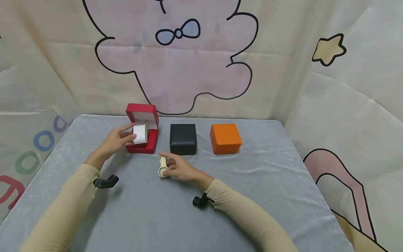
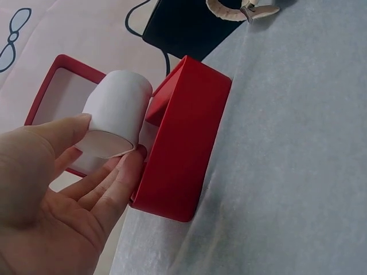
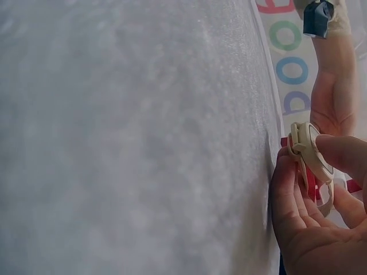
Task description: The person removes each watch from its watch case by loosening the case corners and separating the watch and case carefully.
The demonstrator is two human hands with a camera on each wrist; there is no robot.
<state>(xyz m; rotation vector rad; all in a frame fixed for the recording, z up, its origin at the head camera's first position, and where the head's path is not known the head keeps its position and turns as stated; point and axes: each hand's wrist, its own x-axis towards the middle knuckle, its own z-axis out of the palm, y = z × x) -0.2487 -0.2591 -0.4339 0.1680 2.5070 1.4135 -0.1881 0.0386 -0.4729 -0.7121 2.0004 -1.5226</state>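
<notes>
At the back left of the table stands a red box (image 1: 152, 141) with its lid raised, showing a pale lining. My left hand (image 1: 117, 140) pinches a white cushion (image 2: 117, 109) between thumb and fingers, at the mouth of the box. In the left wrist view the cushion sits tilted beside the red box wall (image 2: 186, 143). My right hand (image 1: 181, 168) pinches a cream wristwatch (image 1: 163, 167) by its case, thumb on one side and fingers on the other. The right wrist view shows the watch (image 3: 312, 152) with its strap hanging in a loop.
Right of the red box stands a closed black box (image 1: 183, 139), and farther right a closed orange box (image 1: 225, 139). A grey cloth (image 1: 157, 217) covers the table. A printed curtain (image 1: 189, 70) hangs behind the table's back edge.
</notes>
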